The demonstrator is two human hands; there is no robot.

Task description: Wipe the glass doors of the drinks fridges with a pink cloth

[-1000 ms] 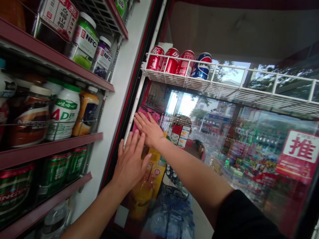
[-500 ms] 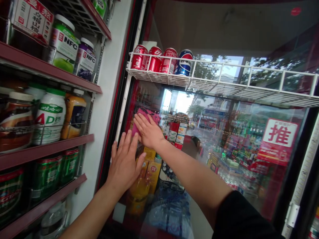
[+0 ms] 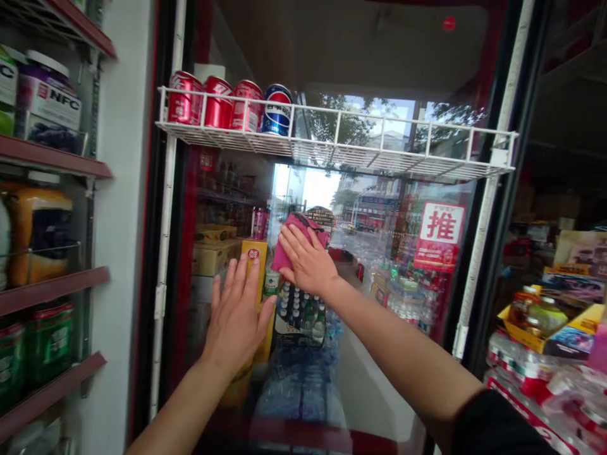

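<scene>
A pink cloth point(image 3: 283, 254) is spread on the inside of the glass door point(image 3: 374, 385), below the wire rack. My right hand point(image 3: 308, 259) lies over it with fingers extended, holding it against the glass. Part of the cloth is hidden under the palm. To the left and slightly lower, my left hand point(image 3: 239, 309) is spread with nothing in it, its fingers apart and at the glass; whether the whole palm touches I cannot tell.
A white wire rack point(image 3: 360, 136) crosses the door, with red cans point(image 3: 218, 104) and a blue can point(image 3: 277, 112) at its left end. Shelves point(image 3: 57, 158) of drinks stand at left. A push sign point(image 3: 439, 234) is on the glass. Bottle packs point(image 3: 545, 373) are at lower right.
The view has turned to the right. My right hand and the pink cloth have slid rightward across the glass, away from the door's left edge. My left hand has shifted right too.
</scene>
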